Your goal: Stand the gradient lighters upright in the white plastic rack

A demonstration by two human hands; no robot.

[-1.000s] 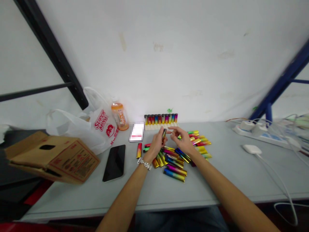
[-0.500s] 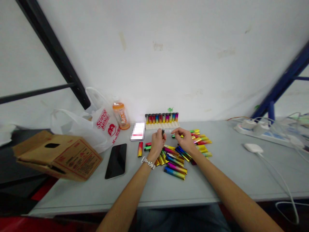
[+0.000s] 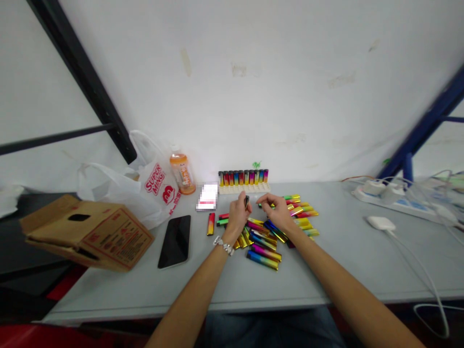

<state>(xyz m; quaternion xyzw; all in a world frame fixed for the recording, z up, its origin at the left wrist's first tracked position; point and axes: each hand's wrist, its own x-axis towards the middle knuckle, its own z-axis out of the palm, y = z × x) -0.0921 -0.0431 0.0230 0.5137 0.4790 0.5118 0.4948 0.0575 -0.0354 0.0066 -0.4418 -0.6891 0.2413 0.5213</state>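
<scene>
My left hand (image 3: 237, 216), with a beaded bracelet at the wrist, is closed around one lighter (image 3: 246, 201) whose dark top sticks up above the fingers. My right hand (image 3: 277, 211) hovers just to its right, fingers curled with thumb and forefinger toward the lighter, over a pile of several rainbow-coloured lighters (image 3: 266, 237) lying on the grey table (image 3: 232, 285). Behind the hands, a white tray (image 3: 243, 188) holds a row of several lighters standing upright against the wall.
A black phone (image 3: 175, 240) lies face up left of the pile, with one loose lighter (image 3: 210, 224) beside it. Further left are a cardboard box (image 3: 87, 234), a white plastic bag (image 3: 145, 191) and an orange bottle (image 3: 181, 173). A power strip (image 3: 395, 197) and cables sit at right.
Both hands have dropped slightly and drawn closer together over the pile. My left hand keeps hold of the lighter, now held more upright.
</scene>
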